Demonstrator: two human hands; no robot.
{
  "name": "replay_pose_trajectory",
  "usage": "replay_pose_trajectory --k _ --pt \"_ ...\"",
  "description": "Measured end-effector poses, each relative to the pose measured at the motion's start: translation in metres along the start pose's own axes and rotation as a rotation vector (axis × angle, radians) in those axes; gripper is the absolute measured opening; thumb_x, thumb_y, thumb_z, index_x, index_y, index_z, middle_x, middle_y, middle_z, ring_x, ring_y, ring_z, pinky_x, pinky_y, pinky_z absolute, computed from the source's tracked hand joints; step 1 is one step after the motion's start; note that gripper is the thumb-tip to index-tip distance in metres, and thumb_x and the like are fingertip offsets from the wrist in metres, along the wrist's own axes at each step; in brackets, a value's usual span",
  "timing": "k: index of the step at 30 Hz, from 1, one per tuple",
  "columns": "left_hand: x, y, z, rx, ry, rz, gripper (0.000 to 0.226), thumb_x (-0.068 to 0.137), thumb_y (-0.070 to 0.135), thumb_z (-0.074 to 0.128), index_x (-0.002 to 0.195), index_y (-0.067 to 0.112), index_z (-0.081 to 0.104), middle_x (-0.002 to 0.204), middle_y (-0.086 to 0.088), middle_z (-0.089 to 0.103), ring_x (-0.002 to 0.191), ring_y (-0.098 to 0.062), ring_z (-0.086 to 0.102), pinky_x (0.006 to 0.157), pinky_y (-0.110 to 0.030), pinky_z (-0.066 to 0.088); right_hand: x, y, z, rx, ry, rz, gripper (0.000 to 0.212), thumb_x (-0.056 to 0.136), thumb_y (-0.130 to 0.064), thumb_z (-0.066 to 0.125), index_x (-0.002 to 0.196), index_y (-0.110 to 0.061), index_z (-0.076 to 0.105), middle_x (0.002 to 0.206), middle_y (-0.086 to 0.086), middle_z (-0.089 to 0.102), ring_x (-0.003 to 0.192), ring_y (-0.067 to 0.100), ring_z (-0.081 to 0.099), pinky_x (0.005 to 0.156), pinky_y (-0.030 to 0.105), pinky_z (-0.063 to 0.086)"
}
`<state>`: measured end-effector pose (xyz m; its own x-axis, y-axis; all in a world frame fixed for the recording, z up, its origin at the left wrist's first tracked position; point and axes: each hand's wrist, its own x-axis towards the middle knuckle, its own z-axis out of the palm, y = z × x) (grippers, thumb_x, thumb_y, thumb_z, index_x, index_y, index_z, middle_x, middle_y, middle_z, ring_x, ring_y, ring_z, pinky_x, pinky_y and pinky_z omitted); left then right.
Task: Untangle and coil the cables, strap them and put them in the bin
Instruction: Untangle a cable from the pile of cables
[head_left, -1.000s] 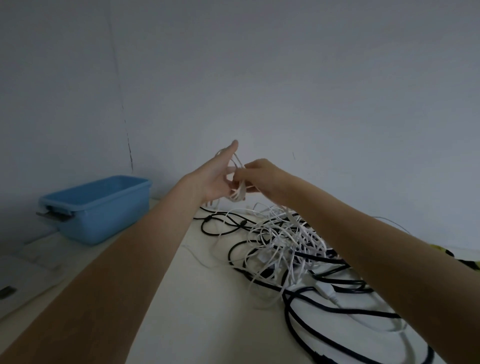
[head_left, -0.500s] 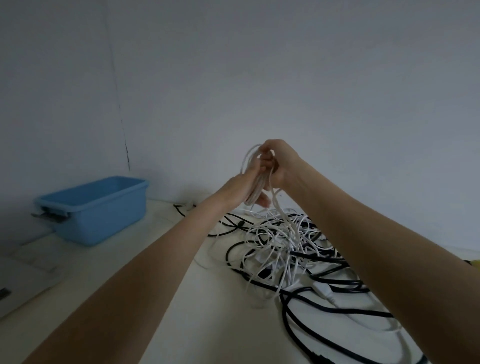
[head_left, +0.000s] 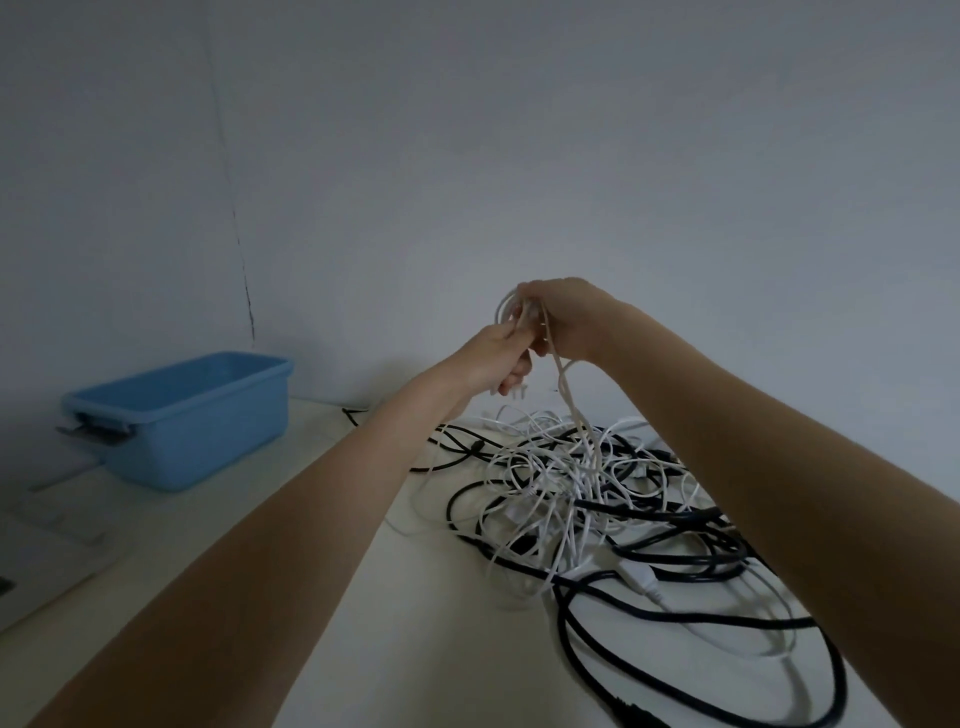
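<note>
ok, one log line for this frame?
phase: coiling | left hand: holds white cable | right hand: holds its loops | tail: in tangle | blue bin: left, no cables seen

Dim, flat, bluish light w/ no clear source; shadows were faint. Wide-angle bending stretched the edges; detail was soft, slightly grainy.

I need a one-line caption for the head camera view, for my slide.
Both hands, left hand and right hand, hold white cable loops above tangled cables; blue bin waits left.

Both bare arms reach far forward; the left hand (head_left: 491, 358) and right hand (head_left: 563, 317) meet raised, fingers curled in a grip.
</note>
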<state>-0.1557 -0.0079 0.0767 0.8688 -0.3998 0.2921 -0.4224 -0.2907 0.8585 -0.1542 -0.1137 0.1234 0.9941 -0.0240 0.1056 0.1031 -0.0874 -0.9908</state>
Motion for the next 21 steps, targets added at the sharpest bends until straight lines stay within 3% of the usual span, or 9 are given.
replay_pose_trajectory --k 2,4,6,9,13,17,19,21 --pt "0.003 0.001 -0.003 -0.064 -0.011 -0.047 0.037 0.101 0.043 0.030 0.079 0.018 0.046 0.054 0.007 0.032 0.045 -0.006 0.032 0.048 -0.018 0.032 -0.004 0.003 -0.004 -0.146 -0.025 0.022 0.026 0.097 -0.021 0.048 0.076 -0.007 0.053 0.074 0.006 0.051 0.062 0.017 0.048 0.067 0.030 0.041" --pt "0.004 0.005 -0.004 -0.136 -0.014 -0.081 0.034 0.103 0.036 0.031 0.079 0.016 0.045 0.054 0.005 0.039 0.044 -0.007 0.042 0.046 -0.018 0.039 -0.010 0.004 -0.005 -0.163 -0.092 0.070 0.030 0.098 -0.030 0.045 0.077 -0.010 0.052 0.077 0.004 0.050 0.066 0.018 0.049 0.078 0.037 0.039" --pt "0.006 0.009 -0.005 -0.201 0.019 -0.096 0.035 0.103 0.034 0.031 0.080 0.013 0.049 0.061 0.001 0.050 0.052 -0.012 0.053 0.049 -0.020 0.048 -0.017 0.002 0.000 -0.004 -0.129 0.101 0.031 0.099 -0.032 0.042 0.086 -0.005 0.050 0.081 0.008 0.047 0.066 0.020 0.047 0.075 0.039 0.040" --pt "0.009 0.010 0.000 -0.264 0.102 -0.112 0.036 0.103 0.033 0.032 0.082 0.013 0.055 0.071 0.000 0.056 0.059 -0.012 0.054 0.049 -0.020 0.050 -0.024 -0.001 0.010 0.180 -0.084 0.123 0.031 0.101 -0.030 0.038 0.105 0.000 0.043 0.085 0.011 0.046 0.072 0.022 0.048 0.069 0.039 0.043" --pt "0.011 0.007 0.002 -0.420 0.141 -0.198 0.036 0.103 0.025 0.034 0.080 0.011 0.058 0.069 -0.002 0.060 0.056 -0.012 0.058 0.054 -0.023 0.053 -0.024 -0.001 0.012 0.233 -0.046 0.123 0.031 0.100 -0.029 0.039 0.108 0.001 0.042 0.084 0.011 0.044 0.072 0.022 0.047 0.062 0.039 0.043" --pt "0.018 0.007 -0.013 -0.787 0.197 -0.267 0.036 0.104 0.021 0.032 0.073 0.012 0.049 0.046 0.002 0.053 0.039 -0.010 0.056 0.056 -0.027 0.053 -0.024 0.007 0.009 -0.099 -0.124 -0.106 0.029 0.101 -0.020 0.038 0.101 0.006 0.052 0.090 0.013 0.050 0.079 0.023 0.053 0.077 0.034 0.046" --pt "0.021 0.008 -0.024 -0.820 0.314 -0.240 0.034 0.103 0.017 0.032 0.071 0.013 0.043 0.039 0.004 0.044 0.033 -0.008 0.050 0.055 -0.026 0.048 -0.029 0.010 0.001 -0.432 -0.260 -0.188 0.029 0.099 -0.018 0.044 0.116 0.003 0.055 0.104 0.014 0.059 0.091 0.026 0.060 0.082 0.033 0.053" --pt "0.023 0.011 -0.036 -0.839 0.431 -0.183 0.035 0.103 0.011 0.029 0.069 0.012 0.038 0.031 0.005 0.036 0.026 -0.007 0.042 0.047 -0.023 0.047 -0.034 0.014 -0.007 -0.610 -0.319 -0.199 0.032 0.096 -0.014 0.050 0.128 -0.008 0.050 0.104 0.014 0.065 0.076 0.023 0.064 0.061 0.026 0.055"
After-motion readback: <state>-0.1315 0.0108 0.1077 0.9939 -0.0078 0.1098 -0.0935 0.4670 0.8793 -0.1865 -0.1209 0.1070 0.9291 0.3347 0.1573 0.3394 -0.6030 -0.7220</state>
